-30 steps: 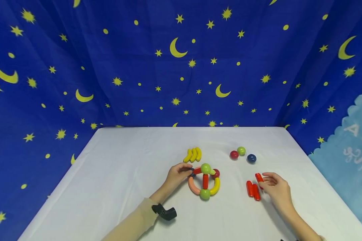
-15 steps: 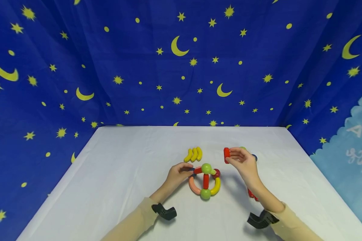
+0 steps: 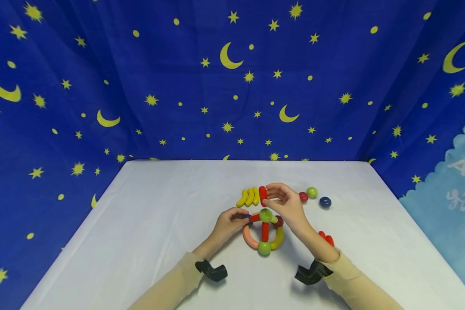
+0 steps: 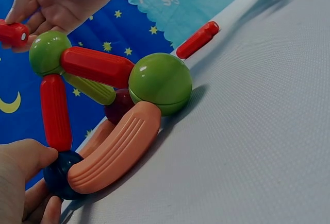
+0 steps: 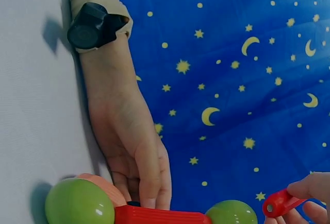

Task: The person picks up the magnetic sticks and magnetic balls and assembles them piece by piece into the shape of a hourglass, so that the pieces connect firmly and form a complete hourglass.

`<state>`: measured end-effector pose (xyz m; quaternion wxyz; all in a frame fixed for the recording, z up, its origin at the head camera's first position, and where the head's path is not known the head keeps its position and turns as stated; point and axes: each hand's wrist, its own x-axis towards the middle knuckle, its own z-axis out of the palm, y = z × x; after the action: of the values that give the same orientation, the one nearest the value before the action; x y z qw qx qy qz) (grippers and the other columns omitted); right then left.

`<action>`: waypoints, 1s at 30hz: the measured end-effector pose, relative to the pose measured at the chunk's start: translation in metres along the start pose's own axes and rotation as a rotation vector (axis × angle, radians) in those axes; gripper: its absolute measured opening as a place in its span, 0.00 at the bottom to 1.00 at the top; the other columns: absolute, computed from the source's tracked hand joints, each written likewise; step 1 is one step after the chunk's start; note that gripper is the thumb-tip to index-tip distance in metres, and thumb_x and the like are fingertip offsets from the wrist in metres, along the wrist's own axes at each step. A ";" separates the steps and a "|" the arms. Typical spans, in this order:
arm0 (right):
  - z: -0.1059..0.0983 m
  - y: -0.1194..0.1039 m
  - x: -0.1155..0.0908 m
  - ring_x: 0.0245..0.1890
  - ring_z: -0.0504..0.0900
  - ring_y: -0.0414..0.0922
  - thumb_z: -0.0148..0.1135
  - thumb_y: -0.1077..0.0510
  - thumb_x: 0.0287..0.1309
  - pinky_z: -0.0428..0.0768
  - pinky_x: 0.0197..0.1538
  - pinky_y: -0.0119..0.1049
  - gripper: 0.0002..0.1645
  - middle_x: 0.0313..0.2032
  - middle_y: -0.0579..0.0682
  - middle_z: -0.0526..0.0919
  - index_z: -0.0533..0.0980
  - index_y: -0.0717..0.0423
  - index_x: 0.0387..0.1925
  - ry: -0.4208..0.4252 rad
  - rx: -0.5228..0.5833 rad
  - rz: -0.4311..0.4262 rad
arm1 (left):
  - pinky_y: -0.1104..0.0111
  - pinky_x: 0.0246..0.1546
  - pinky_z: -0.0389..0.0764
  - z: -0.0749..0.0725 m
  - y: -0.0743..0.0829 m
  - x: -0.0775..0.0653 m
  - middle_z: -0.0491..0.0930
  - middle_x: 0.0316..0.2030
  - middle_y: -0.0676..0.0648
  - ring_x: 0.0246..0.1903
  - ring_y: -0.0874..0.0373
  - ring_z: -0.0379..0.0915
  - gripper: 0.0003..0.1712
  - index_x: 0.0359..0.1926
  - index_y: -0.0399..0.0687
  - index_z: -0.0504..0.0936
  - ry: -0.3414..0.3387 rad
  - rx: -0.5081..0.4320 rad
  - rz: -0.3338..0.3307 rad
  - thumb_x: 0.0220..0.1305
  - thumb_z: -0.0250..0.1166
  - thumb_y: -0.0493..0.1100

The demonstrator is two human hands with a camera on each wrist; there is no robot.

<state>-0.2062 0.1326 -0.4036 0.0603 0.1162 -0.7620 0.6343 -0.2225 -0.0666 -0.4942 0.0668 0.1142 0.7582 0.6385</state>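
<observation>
My left hand [image 3: 227,224] pinches a dark blue ball [image 4: 58,177] at the left corner of a magnetic rod-and-ball frame. The frame has a curved salmon rod [image 4: 116,154], a curved yellow rod [image 3: 280,237] and a dark red ball [image 3: 279,221] in its base. A raised green ball [image 3: 265,215] tops it, joined by straight red rods and a pale green rod [image 4: 90,88]. Another green ball [image 4: 161,84] sits at the near corner. My right hand [image 3: 288,209] holds a loose red rod [image 3: 262,196] upright between thumb and fingers, close above the top ball.
Several curved yellow rods [image 3: 249,196] lie side by side behind the frame. To the right are loose balls: red [image 3: 303,197], green [image 3: 311,192] and blue [image 3: 325,202]. Spare red rods [image 3: 329,239] are partly covered by my right forearm. A starry blue curtain [image 3: 201,86] surrounds the white table [image 3: 159,193].
My right hand has lifted a red rod from the group on the right and carried it left to above the frame. My left hand has stayed on the blue ball.
</observation>
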 end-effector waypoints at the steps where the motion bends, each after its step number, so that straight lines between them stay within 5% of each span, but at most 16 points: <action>1: 0.001 0.001 -0.001 0.37 0.80 0.33 0.65 0.68 0.52 0.80 0.41 0.25 0.22 0.44 0.65 0.81 0.74 0.65 0.50 -0.003 -0.001 0.002 | 0.75 0.41 0.81 0.000 -0.001 0.000 0.80 0.47 0.36 0.40 0.58 0.80 0.15 0.48 0.36 0.80 0.002 0.001 0.000 0.59 0.64 0.36; 12: 0.004 0.010 -0.004 0.39 0.80 0.34 0.65 0.66 0.53 0.80 0.43 0.24 0.21 0.45 0.64 0.82 0.74 0.63 0.50 -0.028 -0.036 0.008 | 0.76 0.39 0.81 0.000 -0.005 0.002 0.81 0.46 0.36 0.38 0.59 0.80 0.15 0.47 0.36 0.81 0.014 0.007 0.019 0.58 0.66 0.36; 20: 0.006 0.011 -0.005 0.38 0.79 0.33 0.65 0.66 0.55 0.79 0.42 0.23 0.20 0.44 0.64 0.81 0.74 0.63 0.50 0.013 -0.034 0.007 | 0.78 0.45 0.77 -0.001 -0.005 -0.001 0.81 0.49 0.43 0.48 0.53 0.77 0.16 0.49 0.43 0.82 -0.049 0.125 0.100 0.58 0.67 0.40; 30: -0.003 0.013 -0.011 0.39 0.80 0.32 0.63 0.63 0.58 0.79 0.45 0.23 0.18 0.46 0.64 0.81 0.74 0.65 0.50 0.042 -0.057 -0.007 | 0.79 0.40 0.76 0.001 -0.005 0.000 0.82 0.47 0.39 0.41 0.57 0.77 0.14 0.47 0.40 0.82 -0.027 0.117 0.081 0.58 0.66 0.37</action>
<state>-0.1993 0.1386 -0.4180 0.0818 0.1038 -0.7779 0.6143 -0.2224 -0.0664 -0.4992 0.0445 0.1570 0.7880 0.5937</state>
